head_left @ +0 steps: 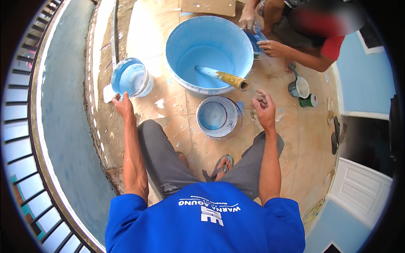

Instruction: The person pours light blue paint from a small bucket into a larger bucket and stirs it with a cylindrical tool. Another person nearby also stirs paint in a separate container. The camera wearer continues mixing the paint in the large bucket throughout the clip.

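Note:
At the near rim of a small paint bucket (145, 86), blue inside and pale outside, my left hand (123, 105) has its thumb and fingers closed on the edge. A flat white piece (109, 93) sticks out beside those fingers. My right hand (265, 107) hovers right of a smaller round pail (231, 120), fingers loosely curled and apart, nothing visible in them. Behind that pail stands a large tub (177, 46) of light blue paint. A yellowish bamboo-like stick (230, 79), coated blue at its lower end, leans in the tub.
At the far right a co-worker's hands (270, 47) are at a blue container (256, 42). A handled dipper (300, 87) and a green can (310, 101) stand on the tiled floor (295, 139). A railing (25, 147) runs along the left; cardboard (209, 7) lies at the back.

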Tool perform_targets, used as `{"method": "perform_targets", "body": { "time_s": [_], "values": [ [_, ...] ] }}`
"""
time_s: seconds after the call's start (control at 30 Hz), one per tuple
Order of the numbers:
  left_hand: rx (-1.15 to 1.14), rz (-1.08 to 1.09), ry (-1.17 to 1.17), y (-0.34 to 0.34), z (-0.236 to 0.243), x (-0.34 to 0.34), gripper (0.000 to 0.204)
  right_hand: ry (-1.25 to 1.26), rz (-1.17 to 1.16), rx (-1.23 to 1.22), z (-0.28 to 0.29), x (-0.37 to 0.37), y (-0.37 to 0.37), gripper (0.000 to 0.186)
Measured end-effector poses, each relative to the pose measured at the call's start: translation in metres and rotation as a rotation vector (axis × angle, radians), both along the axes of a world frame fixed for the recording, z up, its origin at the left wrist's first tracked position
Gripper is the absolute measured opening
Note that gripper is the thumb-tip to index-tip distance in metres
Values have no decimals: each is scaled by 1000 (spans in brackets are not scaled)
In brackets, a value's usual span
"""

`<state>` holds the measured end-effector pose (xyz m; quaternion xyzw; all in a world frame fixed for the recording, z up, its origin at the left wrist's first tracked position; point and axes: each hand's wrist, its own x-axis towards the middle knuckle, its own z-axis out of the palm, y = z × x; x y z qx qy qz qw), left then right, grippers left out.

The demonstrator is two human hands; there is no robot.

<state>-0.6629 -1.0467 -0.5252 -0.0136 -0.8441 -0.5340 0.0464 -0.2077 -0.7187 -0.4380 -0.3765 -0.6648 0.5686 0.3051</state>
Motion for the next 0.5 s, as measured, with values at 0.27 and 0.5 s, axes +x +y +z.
{"method": "perform_targets", "body": {
  "time_s": [0.27, 0.5],
  "values": [
    [270, -554, -246, 139, 125, 102, 59, -798, 45, 80, -76, 11, -26, 64],
    [180, -474, -181, 183, 124, 123, 66, -871, 252, 44, -102, 7, -28, 52]
  ]
}}
